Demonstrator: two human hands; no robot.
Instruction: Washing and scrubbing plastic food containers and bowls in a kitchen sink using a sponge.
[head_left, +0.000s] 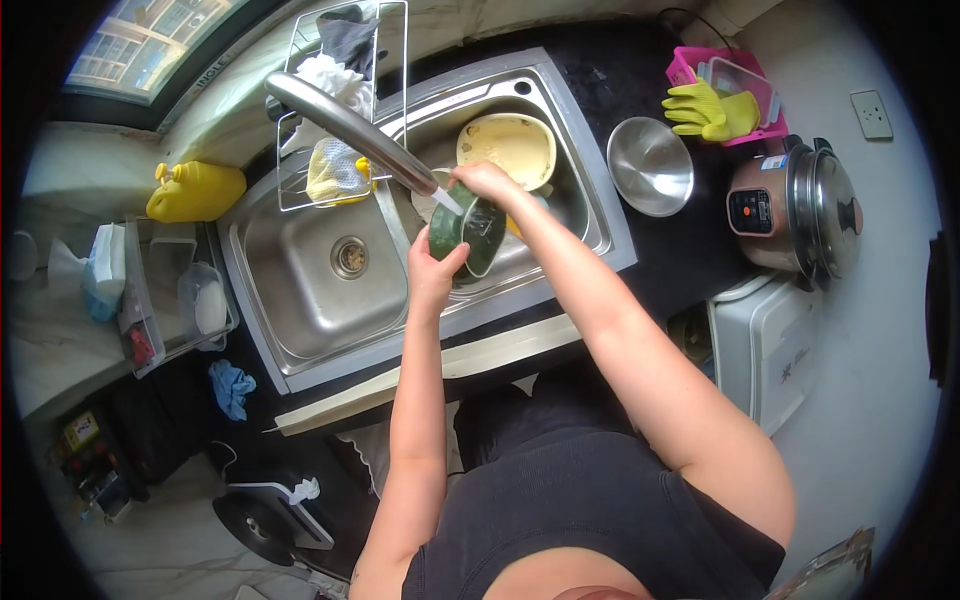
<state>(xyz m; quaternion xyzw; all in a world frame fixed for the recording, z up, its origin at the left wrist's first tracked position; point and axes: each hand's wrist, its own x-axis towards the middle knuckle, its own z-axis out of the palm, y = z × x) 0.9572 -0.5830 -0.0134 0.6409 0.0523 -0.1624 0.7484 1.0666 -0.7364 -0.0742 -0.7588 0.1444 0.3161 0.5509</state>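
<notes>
A dark green bowl (486, 231) is held tilted on its side over the right basin of a steel double sink (592, 225). My left hand (433, 271) grips its lower left side, the thumb over the rim. At the bowl's upper edge is my right hand (484, 182), its fingers curled and partly hidden. Water runs from the steel faucet (352, 131) into the bowl. Behind my hands, a cream oval basin (514, 146) with printed edges sits in the same sink compartment. Other dishes beneath the bowl are mostly covered.
A wire rack (406, 75) holding cloths stands behind the faucet. The left sink basin (300, 255) has scraps in its drain. Rightward are a steel bowl (651, 166), yellow gloves (709, 111) on a pink basket (772, 124), and a rice cooker (787, 210). A yellow jug (202, 191) stands left.
</notes>
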